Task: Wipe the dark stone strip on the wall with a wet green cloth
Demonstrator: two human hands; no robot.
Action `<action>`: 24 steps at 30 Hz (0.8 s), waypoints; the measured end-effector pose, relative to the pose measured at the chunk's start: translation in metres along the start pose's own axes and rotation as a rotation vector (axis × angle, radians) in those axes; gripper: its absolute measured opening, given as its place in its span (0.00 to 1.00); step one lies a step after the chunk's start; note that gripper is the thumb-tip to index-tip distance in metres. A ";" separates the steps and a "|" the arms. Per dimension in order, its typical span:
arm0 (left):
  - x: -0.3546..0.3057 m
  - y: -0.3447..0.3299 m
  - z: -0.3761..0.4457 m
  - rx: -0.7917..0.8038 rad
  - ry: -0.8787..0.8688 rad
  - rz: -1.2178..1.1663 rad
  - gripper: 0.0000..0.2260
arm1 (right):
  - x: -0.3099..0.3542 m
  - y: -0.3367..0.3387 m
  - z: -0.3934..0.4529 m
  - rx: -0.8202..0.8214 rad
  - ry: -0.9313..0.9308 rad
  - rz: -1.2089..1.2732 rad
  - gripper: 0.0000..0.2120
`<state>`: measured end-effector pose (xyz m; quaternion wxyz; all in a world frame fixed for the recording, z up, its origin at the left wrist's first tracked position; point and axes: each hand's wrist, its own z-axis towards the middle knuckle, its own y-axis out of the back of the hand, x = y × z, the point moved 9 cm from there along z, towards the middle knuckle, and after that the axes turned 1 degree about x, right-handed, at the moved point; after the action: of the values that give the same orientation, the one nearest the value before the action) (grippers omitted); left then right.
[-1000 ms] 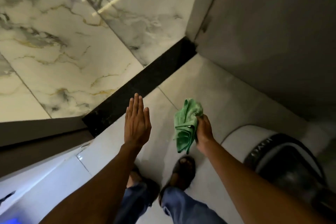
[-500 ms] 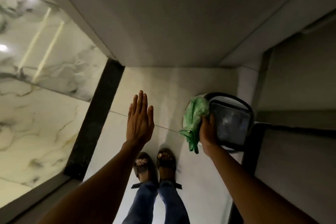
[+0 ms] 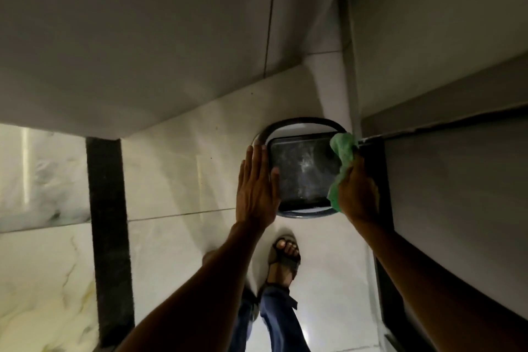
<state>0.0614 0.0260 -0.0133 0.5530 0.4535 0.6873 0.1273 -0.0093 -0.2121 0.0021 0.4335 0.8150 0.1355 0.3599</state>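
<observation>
My right hand (image 3: 358,191) grips a crumpled green cloth (image 3: 341,164), which sticks out above and left of the fingers. The cloth's upper end lies against the top of a dark stone strip (image 3: 377,168) on the right wall, and my hand covers part of that strip. My left hand (image 3: 257,190) is held flat with fingers straight and together, holding nothing, over the left edge of the bucket. A second dark strip (image 3: 110,237) runs along the floor at the left.
A round bucket (image 3: 300,171) with a dark inside and a black handle stands on the pale floor tiles just ahead of my sandalled foot (image 3: 284,258). Grey walls close in ahead and at the right. Marble tiles (image 3: 43,280) lie beyond the left strip.
The view has swung right. My right hand has carried the cloth up and right, from in front of the bucket to the dark strip on the right wall. My left hand stays flat.
</observation>
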 end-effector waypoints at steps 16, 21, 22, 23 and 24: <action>0.039 -0.103 0.040 0.110 -0.099 0.313 0.37 | -0.039 -0.090 0.020 0.232 0.280 -0.450 0.32; 0.041 -0.099 0.038 0.201 -0.115 0.316 0.39 | -0.036 -0.090 0.022 0.289 0.243 -0.433 0.33; 0.038 -0.094 0.036 0.218 -0.111 0.315 0.39 | -0.033 -0.089 0.022 0.310 0.231 -0.422 0.33; 0.038 -0.087 0.034 0.220 -0.112 0.318 0.39 | -0.030 -0.086 0.022 0.328 0.222 -0.394 0.33; 0.031 -0.075 0.032 0.219 -0.128 0.310 0.39 | -0.024 -0.080 0.020 0.333 0.216 -0.349 0.33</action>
<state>0.0539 -0.0024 -0.0957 0.5166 0.6186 0.5824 0.1062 -0.0051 -0.1898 -0.0809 0.3321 0.7961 0.3770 0.3372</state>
